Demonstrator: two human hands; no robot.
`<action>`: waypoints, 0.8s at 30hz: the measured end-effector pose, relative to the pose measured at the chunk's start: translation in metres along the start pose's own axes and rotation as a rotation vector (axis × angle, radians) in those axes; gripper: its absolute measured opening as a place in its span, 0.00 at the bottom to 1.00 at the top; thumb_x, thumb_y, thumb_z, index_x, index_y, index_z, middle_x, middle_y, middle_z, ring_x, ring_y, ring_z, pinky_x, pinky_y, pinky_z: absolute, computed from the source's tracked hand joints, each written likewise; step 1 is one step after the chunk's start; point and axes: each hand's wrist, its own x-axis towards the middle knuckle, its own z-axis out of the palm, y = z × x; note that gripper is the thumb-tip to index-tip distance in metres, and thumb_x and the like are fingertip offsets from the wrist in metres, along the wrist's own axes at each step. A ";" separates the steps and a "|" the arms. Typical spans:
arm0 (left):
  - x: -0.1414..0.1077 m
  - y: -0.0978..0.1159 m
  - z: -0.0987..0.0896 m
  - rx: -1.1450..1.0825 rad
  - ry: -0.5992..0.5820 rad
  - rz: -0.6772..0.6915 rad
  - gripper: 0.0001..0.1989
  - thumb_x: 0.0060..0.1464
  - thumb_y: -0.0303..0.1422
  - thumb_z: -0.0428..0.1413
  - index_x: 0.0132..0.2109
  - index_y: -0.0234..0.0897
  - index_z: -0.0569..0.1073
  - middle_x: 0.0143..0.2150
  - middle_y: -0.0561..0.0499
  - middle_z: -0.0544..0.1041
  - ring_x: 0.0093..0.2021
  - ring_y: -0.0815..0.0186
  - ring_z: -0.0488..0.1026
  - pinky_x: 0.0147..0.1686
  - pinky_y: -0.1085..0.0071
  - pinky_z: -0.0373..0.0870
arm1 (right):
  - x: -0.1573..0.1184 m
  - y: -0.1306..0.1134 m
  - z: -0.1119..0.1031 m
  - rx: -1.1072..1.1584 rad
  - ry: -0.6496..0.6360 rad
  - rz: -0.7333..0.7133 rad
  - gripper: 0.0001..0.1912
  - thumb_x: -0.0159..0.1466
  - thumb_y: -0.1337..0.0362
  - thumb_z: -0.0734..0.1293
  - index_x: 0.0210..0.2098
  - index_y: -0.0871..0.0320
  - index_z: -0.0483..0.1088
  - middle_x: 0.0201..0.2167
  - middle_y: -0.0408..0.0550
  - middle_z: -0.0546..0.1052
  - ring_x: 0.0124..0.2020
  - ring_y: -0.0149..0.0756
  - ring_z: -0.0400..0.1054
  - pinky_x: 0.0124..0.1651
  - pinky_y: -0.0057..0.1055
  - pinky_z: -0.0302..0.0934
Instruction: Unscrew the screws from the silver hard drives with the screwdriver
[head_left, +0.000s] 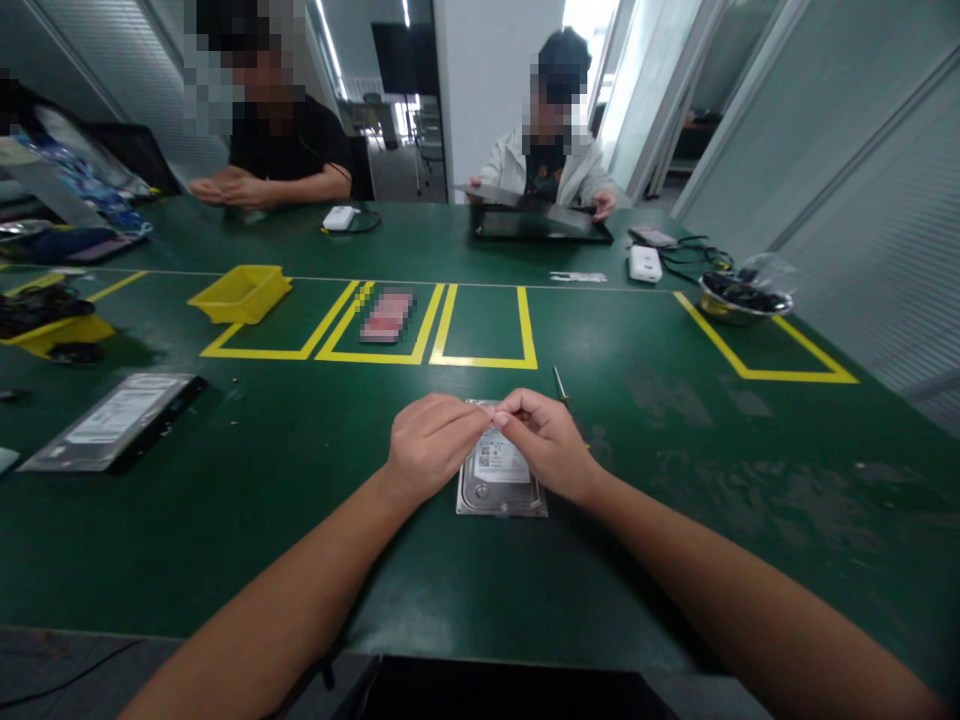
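Observation:
A silver hard drive [502, 490] with a white label lies flat on the green table in front of me. Above its far half my left hand [439, 445] and my right hand [551, 445] meet, fingertips pinched together. Whatever sits between the fingertips is too small or too hidden to name. Just beyond my right hand lies a screwdriver [559, 385], its metal shaft pointing away and its handle partly covered by the hand.
Left on the table [262, 540] lies a larger metal unit [124, 420] with a label. Yellow bins, one empty [240, 292] and one filled [56, 330], stand behind it. A metal bowl [745, 300] is at right. Two people [289, 145] sit opposite, one holding a dark panel [532, 205].

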 end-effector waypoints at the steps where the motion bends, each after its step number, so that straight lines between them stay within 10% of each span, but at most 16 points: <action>1: 0.000 0.000 0.000 -0.044 -0.002 -0.043 0.11 0.47 0.29 0.67 0.39 0.47 0.83 0.40 0.48 0.83 0.44 0.58 0.78 0.54 0.60 0.69 | -0.001 0.000 0.000 -0.002 0.009 -0.004 0.11 0.63 0.56 0.68 0.33 0.57 0.69 0.26 0.41 0.71 0.27 0.29 0.64 0.29 0.28 0.59; 6: 0.001 -0.004 -0.002 -0.175 0.032 -0.194 0.09 0.45 0.27 0.68 0.36 0.45 0.83 0.38 0.47 0.82 0.45 0.56 0.77 0.58 0.57 0.67 | -0.002 0.002 0.003 -0.029 0.053 -0.035 0.07 0.65 0.60 0.67 0.36 0.57 0.73 0.33 0.45 0.75 0.34 0.32 0.69 0.36 0.31 0.62; 11: 0.000 -0.006 0.000 0.021 0.056 -0.068 0.09 0.47 0.28 0.66 0.38 0.46 0.83 0.38 0.48 0.82 0.43 0.57 0.76 0.55 0.59 0.66 | -0.002 0.005 0.002 -0.218 0.023 -0.193 0.10 0.67 0.64 0.64 0.45 0.55 0.75 0.40 0.48 0.77 0.42 0.35 0.71 0.47 0.38 0.65; 24: 0.011 -0.004 0.013 0.046 0.246 -0.191 0.02 0.52 0.29 0.58 0.31 0.38 0.75 0.28 0.53 0.74 0.29 0.67 0.68 0.33 0.71 0.64 | -0.008 0.004 -0.004 -0.746 -0.044 -0.522 0.08 0.67 0.68 0.61 0.41 0.56 0.71 0.36 0.51 0.76 0.40 0.39 0.70 0.45 0.39 0.67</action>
